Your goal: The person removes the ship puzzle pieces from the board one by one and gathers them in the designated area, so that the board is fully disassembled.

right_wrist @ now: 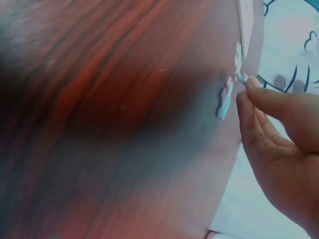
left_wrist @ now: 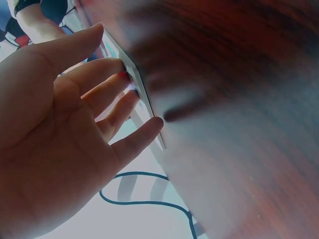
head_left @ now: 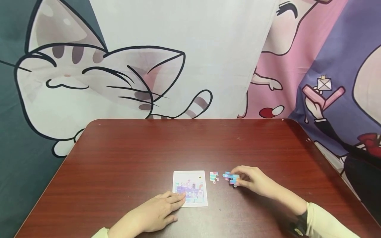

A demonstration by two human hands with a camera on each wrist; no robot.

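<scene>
My left hand [head_left: 157,211] rests its straight fingers on the lower left edge of a white puzzle board [head_left: 175,176], printed with a pale purple picture. In the left wrist view, that hand [left_wrist: 70,119] has its fingers spread along the board's edge. My right hand [head_left: 253,180] pinches a small blue and orange jigsaw piece [head_left: 234,179] between thumb and fingertips, seen edge-on as a piece [right_wrist: 242,77] in the right wrist view. Another blue and pink piece [head_left: 227,174] shows partly behind it. A pink and green piece [head_left: 214,176] lies between the board and these pieces.
All of this is on a reddish-brown wooden table [head_left: 143,145]. Behind the table hangs a cloth backdrop [head_left: 190,33] with cartoon figures, including a large cat.
</scene>
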